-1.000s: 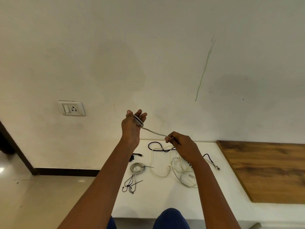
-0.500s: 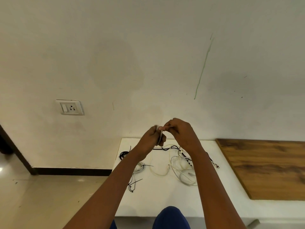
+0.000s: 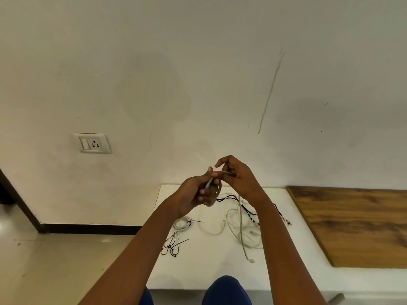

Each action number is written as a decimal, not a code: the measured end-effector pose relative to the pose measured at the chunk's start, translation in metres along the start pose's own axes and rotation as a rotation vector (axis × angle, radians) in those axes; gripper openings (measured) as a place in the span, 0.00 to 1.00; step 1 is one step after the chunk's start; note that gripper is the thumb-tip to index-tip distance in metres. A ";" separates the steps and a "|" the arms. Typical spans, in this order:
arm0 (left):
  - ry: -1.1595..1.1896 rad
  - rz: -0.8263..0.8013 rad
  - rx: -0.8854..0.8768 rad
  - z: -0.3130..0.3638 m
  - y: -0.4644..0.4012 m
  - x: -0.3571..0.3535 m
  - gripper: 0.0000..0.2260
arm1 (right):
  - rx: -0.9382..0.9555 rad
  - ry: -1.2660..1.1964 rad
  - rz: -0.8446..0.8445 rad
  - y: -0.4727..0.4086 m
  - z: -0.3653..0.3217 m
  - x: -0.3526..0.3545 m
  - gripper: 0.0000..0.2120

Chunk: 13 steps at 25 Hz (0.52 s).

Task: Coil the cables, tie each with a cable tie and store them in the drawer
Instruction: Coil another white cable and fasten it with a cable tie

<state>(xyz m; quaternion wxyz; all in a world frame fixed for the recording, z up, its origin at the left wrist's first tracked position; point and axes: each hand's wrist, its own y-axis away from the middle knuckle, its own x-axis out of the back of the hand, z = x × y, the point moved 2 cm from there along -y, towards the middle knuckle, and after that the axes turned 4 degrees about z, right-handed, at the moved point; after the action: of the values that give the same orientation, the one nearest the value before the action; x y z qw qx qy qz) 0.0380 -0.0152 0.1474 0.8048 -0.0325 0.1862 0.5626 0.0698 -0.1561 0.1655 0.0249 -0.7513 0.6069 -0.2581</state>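
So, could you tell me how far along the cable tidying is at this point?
Done: one white coil lies tied on the white table. In hand: the left hand holds loops of a grey cable while the right hand feeds it. Left: the loose white and black cables, spare cable ties unused, and storing; no drawer is in view.

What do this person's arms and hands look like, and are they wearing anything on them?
Both arms are bare from as far up as the picture shows down to the fingers: no sleeves, gloves, watch or bracelets in view. The left hand and right hand show no rings that I can make out. At the bottom edge, blue trousers cover the knees.
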 end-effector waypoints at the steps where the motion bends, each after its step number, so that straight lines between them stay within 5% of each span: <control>1: 0.079 -0.054 0.024 0.001 0.002 0.000 0.17 | -0.012 -0.083 -0.015 0.001 0.002 -0.003 0.05; 6: 0.561 -0.185 -0.103 0.016 0.007 0.007 0.14 | -0.131 -0.204 0.070 0.011 0.022 -0.014 0.07; 13: 0.792 0.173 -0.453 0.036 0.000 0.035 0.14 | -0.151 0.112 -0.064 0.029 0.036 -0.039 0.10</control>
<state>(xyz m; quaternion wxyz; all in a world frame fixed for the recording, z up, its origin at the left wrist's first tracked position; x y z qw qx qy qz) 0.0576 0.0254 0.1695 0.5945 -0.4044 0.3537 0.5983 0.0534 -0.1376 0.1099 -0.0739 -0.7543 0.6008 -0.2541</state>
